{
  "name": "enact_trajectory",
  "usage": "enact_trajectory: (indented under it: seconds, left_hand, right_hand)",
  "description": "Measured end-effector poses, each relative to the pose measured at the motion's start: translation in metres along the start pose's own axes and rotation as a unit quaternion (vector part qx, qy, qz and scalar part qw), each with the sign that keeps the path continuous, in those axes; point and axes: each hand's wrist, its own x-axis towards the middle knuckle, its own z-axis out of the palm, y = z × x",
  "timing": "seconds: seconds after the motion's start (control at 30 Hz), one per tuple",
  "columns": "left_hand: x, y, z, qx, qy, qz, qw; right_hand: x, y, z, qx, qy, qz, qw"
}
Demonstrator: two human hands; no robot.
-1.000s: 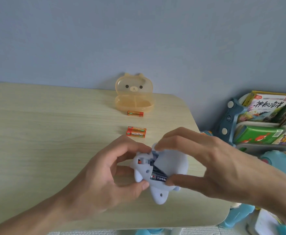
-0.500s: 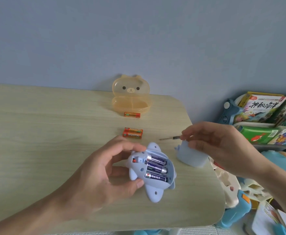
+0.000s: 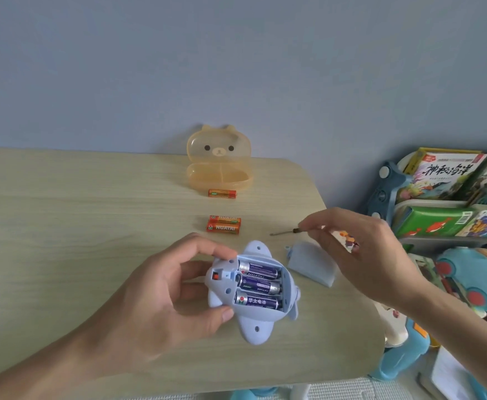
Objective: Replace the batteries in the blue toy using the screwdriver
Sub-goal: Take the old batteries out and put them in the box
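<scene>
My left hand (image 3: 161,295) grips the blue toy (image 3: 253,321) upside down just above the table. Its battery compartment lies uncovered, showing three purple batteries (image 3: 261,287) side by side. The blue battery cover (image 3: 308,262) rests on the table to the toy's right. Above that cover, my right hand (image 3: 366,255) pinches the small screwdriver (image 3: 285,232), whose thin shaft points left. A pair of orange batteries (image 3: 224,224) lies behind the toy, and a single orange battery (image 3: 222,193) lies farther back.
An orange bear-shaped case (image 3: 219,166) stands open at the back of the wooden table (image 3: 63,226). The table's right edge curves close to my right wrist. Beyond it stand a shelf of picture books (image 3: 450,197) and blue plastic toys (image 3: 473,278) on the floor.
My right hand lifted the cover off the toy and set it on the table to the right. The three purple batteries came into sight. The screwdriver stays in my right fingers.
</scene>
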Motion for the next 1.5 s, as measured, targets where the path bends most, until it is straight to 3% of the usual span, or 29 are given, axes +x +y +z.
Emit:
enact_trajectory:
  seconds: [0.13, 0.27, 0.4, 0.43, 0.5, 0.6, 0.73, 0.83, 1.17, 1.23, 1.37, 1.5]
  left_hand:
    - [0.0, 0.001, -0.005, -0.037, 0.005, -0.009, 0.999]
    - [0.001, 0.002, -0.007, -0.105, -0.004, 0.006, 0.994]
    - [-0.001, 0.0, -0.005, -0.095, -0.01, 0.023, 0.995]
    - [-0.002, 0.002, -0.005, -0.061, -0.017, 0.034, 0.997]
    - [-0.003, 0.011, -0.008, 0.108, -0.019, 0.082, 0.991]
    - [0.002, 0.032, -0.008, 0.356, -0.052, 0.173, 0.917]
    - [0.016, 0.041, 0.002, 0.497, -0.109, 0.201, 0.837]
    - [0.02, 0.039, 0.006, 0.534, -0.129, 0.205, 0.81]
    - [0.032, 0.038, 0.016, 0.51, -0.154, 0.246, 0.81]
    - [0.032, 0.038, 0.017, 0.5, -0.141, 0.267, 0.812]
    - [0.031, 0.036, 0.011, 0.401, -0.107, 0.296, 0.861]
    - [0.033, 0.029, 0.004, 0.402, -0.047, 0.312, 0.859]
  right_hand:
    - [-0.019, -0.033, -0.011, 0.031, -0.072, -0.101, 0.992]
    - [-0.031, -0.053, -0.008, 0.074, -0.156, -0.046, 0.984]
    - [-0.032, -0.056, 0.0, 0.253, -0.161, 0.059, 0.952]
    - [-0.032, -0.057, 0.001, 0.284, -0.168, 0.078, 0.941]
    - [-0.032, -0.058, 0.003, 0.313, -0.18, 0.102, 0.927]
    - [-0.029, -0.063, 0.001, 0.305, -0.199, 0.119, 0.924]
    - [-0.027, -0.064, 0.0, 0.286, -0.229, 0.136, 0.92]
    - [-0.028, -0.065, -0.003, 0.29, -0.251, 0.147, 0.912]
    - [-0.024, -0.07, -0.003, 0.27, -0.265, 0.14, 0.915]
    - [-0.023, -0.07, -0.002, 0.272, -0.266, 0.139, 0.914]
    - [-0.024, -0.069, 0.001, 0.271, -0.264, 0.164, 0.911]
    - [-0.026, -0.069, 0.002, 0.277, -0.245, 0.176, 0.912]
